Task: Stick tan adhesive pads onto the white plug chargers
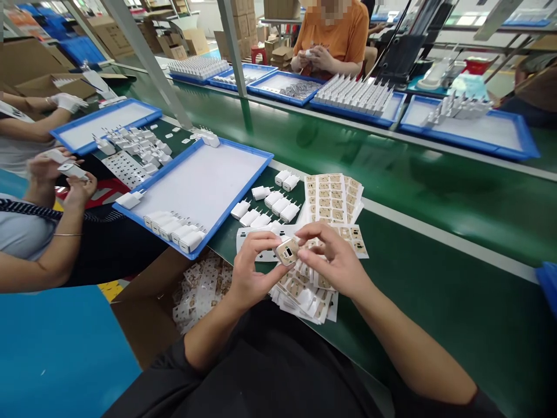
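Note:
My left hand (255,270) grips a white charger (288,252) between thumb and fingers, its face with a tan label and dark port turned up toward me. My right hand (333,258) touches the right edge of that face with thumb and index finger pinched together; whether a bit of label is between them is too small to tell. Sheets of tan labels (329,197) lie behind and beneath both hands. Beyond my left hand, several white chargers (278,203) rest on the green table (418,278).
A blue-rimmed tray (243,152) at the left holds a row of chargers (174,229). Below the table edge is a cardboard box (143,307) with used sheets. People work at the left and across the belt (304,130), beside more trays (465,148). A metal post (148,64) rises at the upper left.

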Demonstrator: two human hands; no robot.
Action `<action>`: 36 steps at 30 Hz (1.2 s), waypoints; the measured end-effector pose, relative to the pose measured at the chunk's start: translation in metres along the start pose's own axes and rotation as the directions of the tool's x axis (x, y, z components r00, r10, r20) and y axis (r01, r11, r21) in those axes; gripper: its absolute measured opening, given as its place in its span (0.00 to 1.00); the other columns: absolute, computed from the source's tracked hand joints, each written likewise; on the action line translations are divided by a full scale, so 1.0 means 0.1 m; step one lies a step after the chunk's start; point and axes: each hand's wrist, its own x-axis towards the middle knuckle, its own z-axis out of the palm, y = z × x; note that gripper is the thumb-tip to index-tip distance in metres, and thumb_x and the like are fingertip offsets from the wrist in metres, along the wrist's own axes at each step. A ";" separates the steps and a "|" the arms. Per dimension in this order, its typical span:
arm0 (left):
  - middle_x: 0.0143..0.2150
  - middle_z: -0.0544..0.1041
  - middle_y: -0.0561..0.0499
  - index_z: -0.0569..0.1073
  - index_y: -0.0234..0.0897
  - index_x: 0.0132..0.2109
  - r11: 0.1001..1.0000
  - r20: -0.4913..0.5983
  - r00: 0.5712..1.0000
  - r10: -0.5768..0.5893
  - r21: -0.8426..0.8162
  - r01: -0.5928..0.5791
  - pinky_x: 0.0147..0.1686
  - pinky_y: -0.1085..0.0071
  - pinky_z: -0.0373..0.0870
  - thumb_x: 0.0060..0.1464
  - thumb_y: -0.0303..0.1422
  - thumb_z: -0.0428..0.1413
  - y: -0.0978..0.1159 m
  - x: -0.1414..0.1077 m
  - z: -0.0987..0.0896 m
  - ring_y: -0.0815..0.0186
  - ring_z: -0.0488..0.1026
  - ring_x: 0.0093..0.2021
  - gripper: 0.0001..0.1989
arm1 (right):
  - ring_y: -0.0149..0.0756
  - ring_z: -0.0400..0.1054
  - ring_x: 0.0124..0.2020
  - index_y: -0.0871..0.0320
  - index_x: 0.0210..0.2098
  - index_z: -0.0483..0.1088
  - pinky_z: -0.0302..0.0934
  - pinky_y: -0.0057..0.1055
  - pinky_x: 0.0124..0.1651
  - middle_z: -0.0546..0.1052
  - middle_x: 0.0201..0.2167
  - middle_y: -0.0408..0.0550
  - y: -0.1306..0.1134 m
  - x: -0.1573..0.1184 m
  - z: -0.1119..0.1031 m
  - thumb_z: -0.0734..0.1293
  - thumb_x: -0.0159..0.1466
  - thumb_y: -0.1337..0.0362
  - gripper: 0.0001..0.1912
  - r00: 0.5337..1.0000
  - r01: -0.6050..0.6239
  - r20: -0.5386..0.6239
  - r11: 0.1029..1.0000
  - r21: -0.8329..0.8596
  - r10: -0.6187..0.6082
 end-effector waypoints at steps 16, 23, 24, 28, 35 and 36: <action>0.45 0.71 0.49 0.67 0.42 0.48 0.899 -0.029 0.939 0.344 0.298 -0.320 0.43 0.63 0.76 0.52 0.23 0.64 0.03 -0.02 0.19 0.64 0.73 0.44 0.20 | 0.38 0.69 0.55 0.49 0.39 0.75 0.62 0.37 0.57 0.78 0.48 0.43 0.12 -0.07 0.28 0.68 0.65 0.68 0.06 0.992 -0.026 -0.095 0.882 0.470 0.080; 0.45 0.71 0.50 0.67 0.45 0.48 0.934 -0.058 0.959 0.276 0.251 -0.254 0.43 0.62 0.75 0.51 0.27 0.66 0.00 -0.03 0.17 0.63 0.73 0.44 0.21 | 0.39 0.70 0.56 0.50 0.40 0.77 0.62 0.40 0.60 0.79 0.50 0.45 0.08 -0.05 0.23 0.66 0.65 0.69 0.09 0.993 -0.067 -0.048 0.867 0.494 0.105; 0.45 0.71 0.50 0.67 0.45 0.48 0.946 -0.065 0.965 0.254 0.225 -0.234 0.42 0.62 0.75 0.50 0.27 0.67 0.00 -0.03 0.16 0.62 0.73 0.44 0.22 | 0.40 0.70 0.57 0.51 0.41 0.77 0.63 0.41 0.59 0.78 0.51 0.46 0.06 -0.05 0.21 0.67 0.64 0.69 0.09 0.995 -0.079 -0.018 0.873 0.482 0.099; 0.45 0.72 0.49 0.68 0.44 0.49 0.963 -0.056 0.972 0.228 0.161 -0.217 0.44 0.62 0.75 0.51 0.27 0.67 0.03 -0.03 0.13 0.62 0.74 0.45 0.21 | 0.43 0.71 0.55 0.52 0.46 0.74 0.66 0.43 0.56 0.79 0.51 0.50 -0.01 -0.02 0.11 0.69 0.66 0.64 0.09 0.999 -0.032 0.029 0.959 0.282 0.024; 0.46 0.72 0.47 0.69 0.42 0.50 0.999 -0.008 1.000 0.004 0.034 -0.004 0.41 0.67 0.77 0.52 0.28 0.65 0.03 -0.06 0.10 0.63 0.74 0.47 0.19 | 0.44 0.70 0.50 0.52 0.40 0.74 0.66 0.44 0.53 0.79 0.45 0.50 -0.05 -0.05 0.08 0.69 0.65 0.73 0.09 0.839 0.491 -0.010 0.765 -0.417 -0.544; 0.47 0.72 0.47 0.69 0.42 0.49 0.998 -0.015 0.998 -0.066 -0.003 0.066 0.40 0.69 0.78 0.53 0.29 0.65 0.01 -0.07 0.09 0.62 0.74 0.48 0.19 | 0.43 0.71 0.47 0.52 0.40 0.74 0.67 0.43 0.51 0.79 0.44 0.50 -0.06 -0.06 0.08 0.69 0.64 0.73 0.09 0.804 0.552 0.047 0.714 -0.430 -0.593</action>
